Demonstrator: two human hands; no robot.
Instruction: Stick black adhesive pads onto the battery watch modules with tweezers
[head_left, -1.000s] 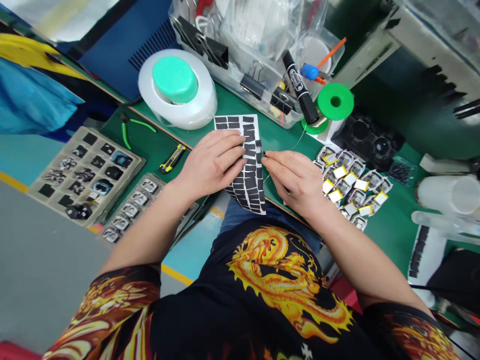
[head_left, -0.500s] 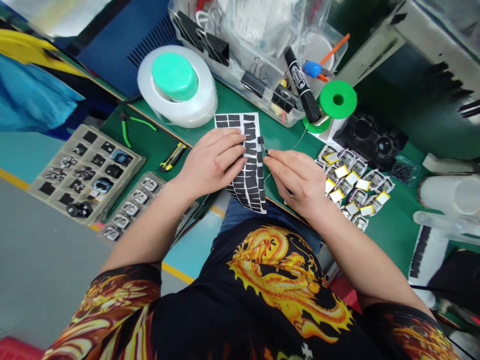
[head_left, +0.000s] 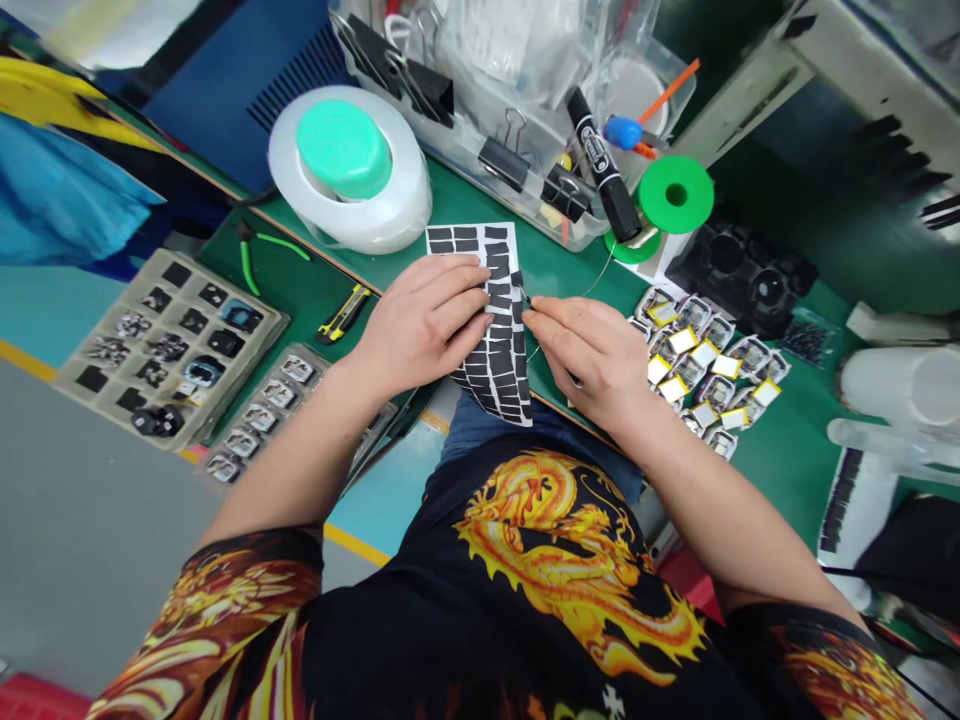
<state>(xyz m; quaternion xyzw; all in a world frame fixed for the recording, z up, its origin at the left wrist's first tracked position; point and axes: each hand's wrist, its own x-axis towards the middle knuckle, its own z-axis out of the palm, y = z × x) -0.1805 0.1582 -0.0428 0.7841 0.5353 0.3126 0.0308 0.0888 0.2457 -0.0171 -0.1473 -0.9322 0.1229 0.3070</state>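
Observation:
A white sheet (head_left: pixel 490 233) covered in rows of black rectangular stickers lies at the bench edge, its near end hanging over. My left hand (head_left: pixel 427 325) rests flat on it, fingers stretched out, pressing its left part. At the sheet's right edge, my right hand (head_left: pixel 589 345) is closed around thin dark tweezers (head_left: pixel 526 298), mostly hidden by the fingers. Their tip touches or nearly touches a black sticker (head_left: pixel 517 279) on that edge; whether it grips the sticker I cannot tell.
Several small units with white-and-yellow parts (head_left: pixel 705 357) lie to the right. A compartment tray (head_left: pixel 281 330), yellow cutter (head_left: pixel 344 313) and green-handled pliers (head_left: pixel 247 265) are on the left. Behind stand a big tape roll (head_left: pixel 409 215), a clear bin (head_left: pixel 469 150) and a green wire spool (head_left: pixel 694 195).
My right hand and the tweezers have shifted slightly left, toward the sheet's edge. My left hand stays in place on the sheet.

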